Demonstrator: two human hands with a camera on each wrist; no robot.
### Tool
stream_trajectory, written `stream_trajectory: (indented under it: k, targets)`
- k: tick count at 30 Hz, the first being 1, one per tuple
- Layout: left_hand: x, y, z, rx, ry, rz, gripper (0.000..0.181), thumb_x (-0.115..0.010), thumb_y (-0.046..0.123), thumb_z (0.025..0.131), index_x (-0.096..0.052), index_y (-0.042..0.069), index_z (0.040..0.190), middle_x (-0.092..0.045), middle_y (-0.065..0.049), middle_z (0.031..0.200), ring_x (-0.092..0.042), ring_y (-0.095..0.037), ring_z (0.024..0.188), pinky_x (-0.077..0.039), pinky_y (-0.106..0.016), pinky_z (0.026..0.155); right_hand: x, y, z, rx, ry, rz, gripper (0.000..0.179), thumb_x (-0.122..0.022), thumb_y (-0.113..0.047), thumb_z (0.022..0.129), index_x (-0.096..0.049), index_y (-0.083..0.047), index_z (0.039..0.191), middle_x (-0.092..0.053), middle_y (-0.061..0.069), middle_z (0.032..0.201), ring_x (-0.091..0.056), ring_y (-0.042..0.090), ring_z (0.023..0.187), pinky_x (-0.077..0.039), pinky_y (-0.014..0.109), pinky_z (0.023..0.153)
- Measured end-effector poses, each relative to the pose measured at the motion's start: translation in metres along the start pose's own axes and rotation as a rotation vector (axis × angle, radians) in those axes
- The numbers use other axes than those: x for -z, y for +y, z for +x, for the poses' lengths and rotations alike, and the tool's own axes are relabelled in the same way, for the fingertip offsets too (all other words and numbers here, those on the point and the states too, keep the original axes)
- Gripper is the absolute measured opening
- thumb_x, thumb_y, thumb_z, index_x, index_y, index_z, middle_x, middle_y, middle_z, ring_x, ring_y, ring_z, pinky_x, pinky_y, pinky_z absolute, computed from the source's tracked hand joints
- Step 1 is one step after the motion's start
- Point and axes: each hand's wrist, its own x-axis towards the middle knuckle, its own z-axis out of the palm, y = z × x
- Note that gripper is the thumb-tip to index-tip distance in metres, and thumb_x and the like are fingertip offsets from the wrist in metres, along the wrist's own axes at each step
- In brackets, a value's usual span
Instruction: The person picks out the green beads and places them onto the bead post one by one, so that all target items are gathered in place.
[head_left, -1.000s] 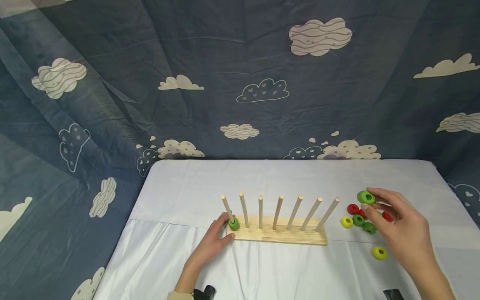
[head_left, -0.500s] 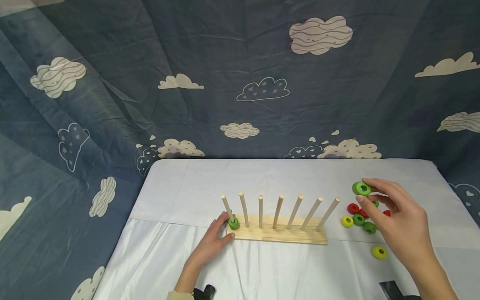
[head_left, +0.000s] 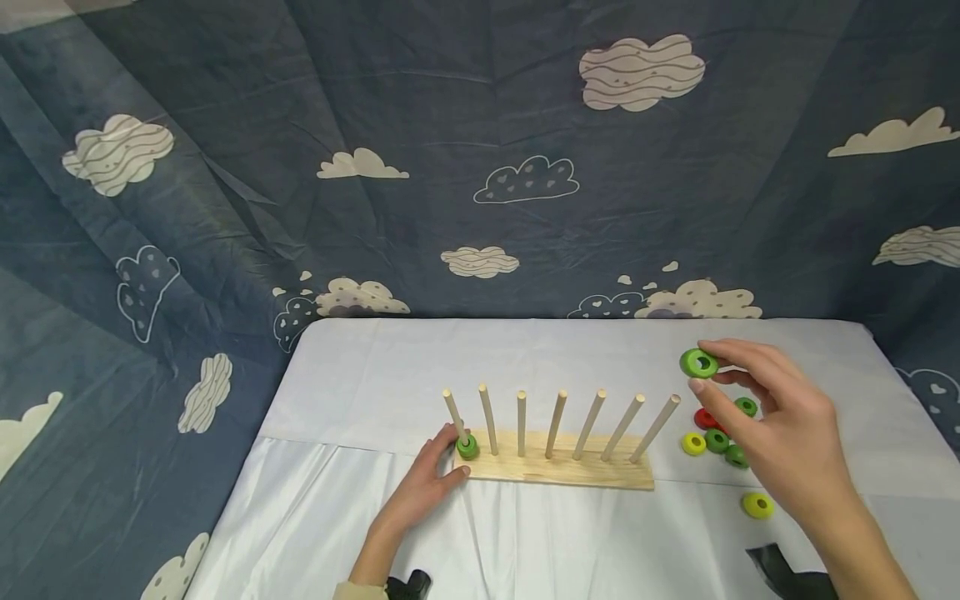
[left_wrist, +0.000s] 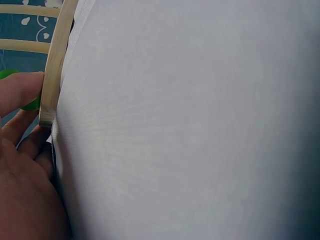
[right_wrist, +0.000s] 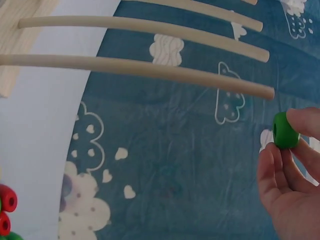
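Observation:
In the head view, a wooden peg board (head_left: pixel 555 471) with several upright pegs stands on the white cloth. My left hand (head_left: pixel 427 482) grips its left end, the thumb at the front edge and fingers behind. Green beads (head_left: pixel 467 451) sit low on the leftmost peg. My right hand (head_left: pixel 791 429) pinches a green bead (right_wrist: pixel 286 132) between thumb and fingertips, raised above the cloth. The right wrist view shows this bead apart from the tip of the nearest peg (right_wrist: pixel 240 86). The left wrist view catches the thumb (left_wrist: pixel 22 90) over the board's end.
Loose beads lie right of the board, partly behind my right hand: a red bead (head_left: pixel 703 419), a yellow bead (head_left: pixel 693 444) and several green ones. Another yellow bead (head_left: pixel 757 505) lies nearer me. A dark cloud-print curtain (head_left: pixel 480 125) hangs behind the table.
My right hand has carried the green bead up and to the left, away from the loose beads. My left hand and the peg board have stayed in place.

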Motion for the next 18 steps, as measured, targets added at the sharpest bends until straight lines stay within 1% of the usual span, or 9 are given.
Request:
stream_trajectory:
  k: [3,7,9,14,16,18]
  targets:
    - [0.0,0.0,0.0,0.003,0.001,0.002,0.055,-0.065,0.015,0.093,-0.046,0.012,0.144,-0.041,-0.011,0.152,-0.02,-0.029,0.147,-0.006,-0.051,0.119,-0.002,-0.005,0.002,0.024,-0.02,-0.014,0.061,-0.078,0.011,0.076,-0.063,-0.01,0.131,-0.059,0.004,0.123,-0.052,0.002,0.103,-0.039,0.005,0.093]
    - [-0.001,0.0,0.0,0.024,0.001,0.006,0.057,-0.065,0.016,0.093,-0.045,0.012,0.146,-0.04,-0.009,0.153,-0.019,-0.026,0.147,-0.006,-0.048,0.12,-0.004,-0.01,0.004,0.052,-0.039,-0.037,0.063,-0.079,0.011,0.076,-0.063,-0.014,0.132,-0.06,0.001,0.123,-0.051,0.0,0.103,-0.037,0.003,0.093]
    - [-0.001,0.0,0.0,0.023,0.002,0.005,0.057,-0.065,0.016,0.093,-0.045,0.011,0.146,-0.04,-0.009,0.153,-0.019,-0.026,0.147,-0.006,-0.048,0.12,-0.005,-0.012,0.006,0.065,-0.049,-0.037,0.062,-0.078,0.011,0.077,-0.063,-0.014,0.132,-0.06,0.0,0.123,-0.051,0.001,0.104,-0.044,0.004,0.084]
    - [-0.001,-0.001,0.001,0.004,0.006,0.007,0.056,-0.065,0.016,0.093,-0.045,0.01,0.145,-0.04,-0.012,0.152,-0.02,-0.029,0.147,-0.007,-0.05,0.119,-0.01,-0.018,0.011,0.119,-0.063,-0.045,0.061,-0.078,0.012,0.076,-0.063,-0.011,0.131,-0.061,0.0,0.124,-0.051,0.003,0.105,-0.045,0.005,0.082]
    - [-0.001,-0.001,0.001,0.008,0.006,0.006,0.056,-0.065,0.016,0.093,-0.045,0.01,0.145,-0.04,-0.012,0.153,-0.02,-0.03,0.147,-0.008,-0.051,0.119,-0.012,-0.019,0.013,0.138,-0.066,-0.048,0.061,-0.078,0.012,0.076,-0.064,-0.01,0.131,-0.061,-0.001,0.124,-0.052,0.003,0.105,-0.04,0.005,0.09]
    - [-0.001,-0.001,0.001,0.031,0.005,0.005,0.056,-0.064,0.017,0.094,-0.044,0.012,0.146,-0.038,-0.012,0.154,-0.019,-0.029,0.147,-0.007,-0.05,0.119,-0.014,-0.021,0.014,0.154,-0.074,-0.034,0.061,-0.078,0.013,0.076,-0.064,-0.011,0.13,-0.062,-0.002,0.124,-0.053,0.003,0.106,-0.041,0.007,0.091]
